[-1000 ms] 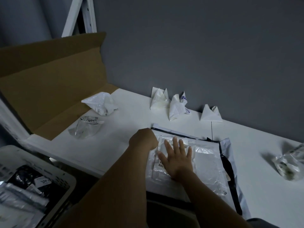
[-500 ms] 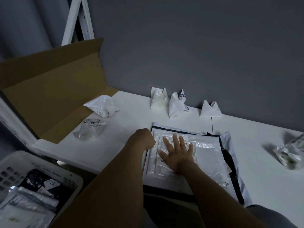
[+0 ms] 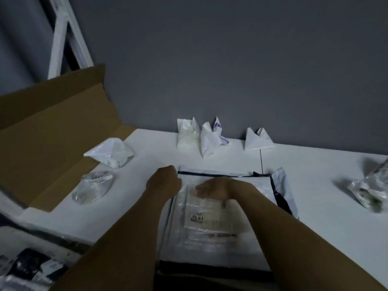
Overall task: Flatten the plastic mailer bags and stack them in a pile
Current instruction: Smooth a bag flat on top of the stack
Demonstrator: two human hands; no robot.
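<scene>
A pile of flattened mailer bags (image 3: 260,190) lies on the white table (image 3: 315,227) in front of me. Its top bag is clear plastic with a printed label (image 3: 201,219). My right hand (image 3: 216,189) lies flat on the far part of that top bag, fingers pointing left. My left hand (image 3: 164,181) is curled into a fist at the pile's far left corner; I cannot see anything in it. Crumpled bags lie around: a white one (image 3: 110,152) and a clear one (image 3: 93,189) at the left, and a clear one (image 3: 369,192) at the far right.
Three folded white bags (image 3: 188,133) (image 3: 210,139) (image 3: 258,139) stand along the grey wall. An open cardboard box (image 3: 52,133) lies on the table's left end. A basket with more bags (image 3: 27,269) sits below the table at the lower left.
My right hand has slid toward the far edge of the top bag and turned, so its fingers now point left instead of away from me. The left fist has stayed at the corner.
</scene>
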